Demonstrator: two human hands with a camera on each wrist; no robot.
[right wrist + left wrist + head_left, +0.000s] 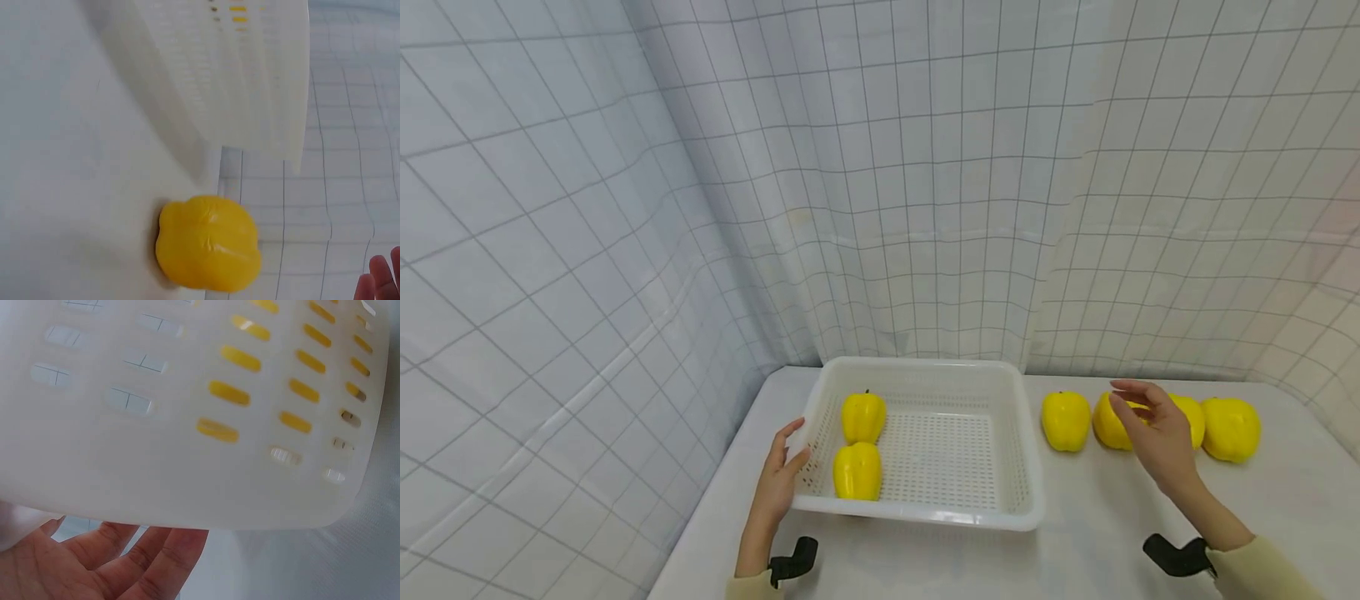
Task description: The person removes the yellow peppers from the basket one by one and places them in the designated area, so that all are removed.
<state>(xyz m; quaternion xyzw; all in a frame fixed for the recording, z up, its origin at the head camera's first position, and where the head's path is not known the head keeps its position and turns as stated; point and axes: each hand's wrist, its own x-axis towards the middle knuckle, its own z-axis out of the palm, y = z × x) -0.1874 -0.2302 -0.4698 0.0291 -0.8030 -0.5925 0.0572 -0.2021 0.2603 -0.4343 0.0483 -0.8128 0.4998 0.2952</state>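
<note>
My left hand (775, 477) grips the left rim of a white slotted plastic basket (925, 516), its thumb over the edge. In the left wrist view, the fingers (159, 565) pass behind the basket's lower edge. Two yellow bell peppers, a far one (863, 418) and a near one (857, 472), lie along the basket's left side. My right hand (1163, 437) hovers over the row of peppers right of the basket, fingers curved and spread with nothing between them. It partly hides two middle peppers. In the right wrist view, its fingertips (381, 281) are apart from a pepper (209, 244).
The row on the white table (1090, 517) has a pepper (1066, 422) nearest the basket and another (1230, 429) at the far right. A white gridded curtain (940, 208) hangs behind the table and along its left side. Each wrist wears a black camera mount (795, 560).
</note>
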